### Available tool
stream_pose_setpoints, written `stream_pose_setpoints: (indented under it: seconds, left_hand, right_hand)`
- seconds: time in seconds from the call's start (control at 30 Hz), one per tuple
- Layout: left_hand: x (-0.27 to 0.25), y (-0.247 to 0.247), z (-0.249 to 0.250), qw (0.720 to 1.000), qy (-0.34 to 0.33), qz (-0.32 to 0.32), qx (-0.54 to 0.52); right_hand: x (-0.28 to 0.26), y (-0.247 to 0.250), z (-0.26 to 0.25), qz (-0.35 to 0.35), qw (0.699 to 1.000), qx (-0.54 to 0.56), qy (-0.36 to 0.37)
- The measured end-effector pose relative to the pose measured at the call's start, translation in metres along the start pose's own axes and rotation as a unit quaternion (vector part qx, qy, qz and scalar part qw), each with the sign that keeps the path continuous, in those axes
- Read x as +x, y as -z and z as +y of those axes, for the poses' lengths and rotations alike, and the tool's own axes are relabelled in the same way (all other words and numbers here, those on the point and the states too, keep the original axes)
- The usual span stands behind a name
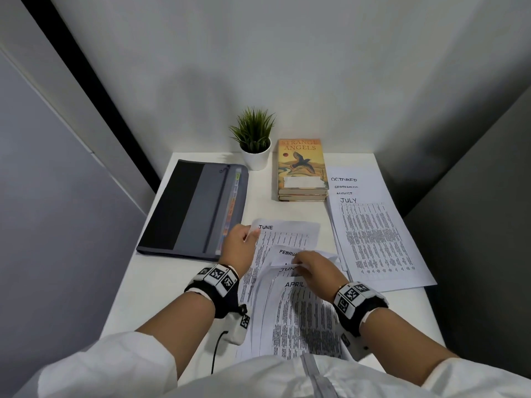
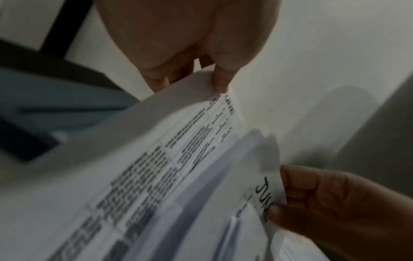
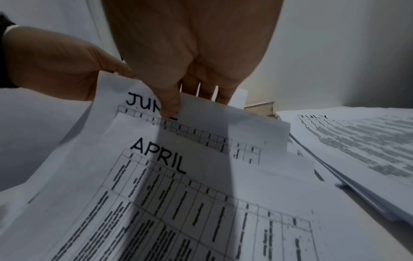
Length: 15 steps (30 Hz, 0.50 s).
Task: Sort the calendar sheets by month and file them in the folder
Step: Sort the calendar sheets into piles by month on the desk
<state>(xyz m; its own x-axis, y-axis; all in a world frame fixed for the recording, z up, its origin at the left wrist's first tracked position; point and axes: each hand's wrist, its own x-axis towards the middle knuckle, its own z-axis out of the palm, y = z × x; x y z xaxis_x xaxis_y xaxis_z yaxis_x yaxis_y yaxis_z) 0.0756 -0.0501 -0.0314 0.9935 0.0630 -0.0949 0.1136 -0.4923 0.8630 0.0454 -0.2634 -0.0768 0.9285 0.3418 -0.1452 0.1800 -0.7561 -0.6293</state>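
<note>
JUNE sheet (image 1: 283,234) lengthwise, heading far

February sheet (image 1: 287,252) title half hidden under right hand (image 1: 313,267)

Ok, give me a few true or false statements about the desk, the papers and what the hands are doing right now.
1. The folder lies closed, left of the papers. True.
2. The top sheet of the right pile reads March. False: it reads July.
3. The left hand pinches a corner of the June sheet. True.
4. The right hand rests on the books. False: it holds sheets above the April sheet.
5. The plant stands beside the books. True.
</note>
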Motion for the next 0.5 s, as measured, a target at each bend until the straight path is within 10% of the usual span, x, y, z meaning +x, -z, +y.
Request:
stream_pose_setpoints:
  seconds: [0.5]
  left_hand:
    - [-0.004, 0.038, 0.070, 0.984, -0.162, 0.031, -0.071]
  right_hand:
    - [0.005, 0.107, -0.085, 0.133, 0.986, 0.044, 0.089]
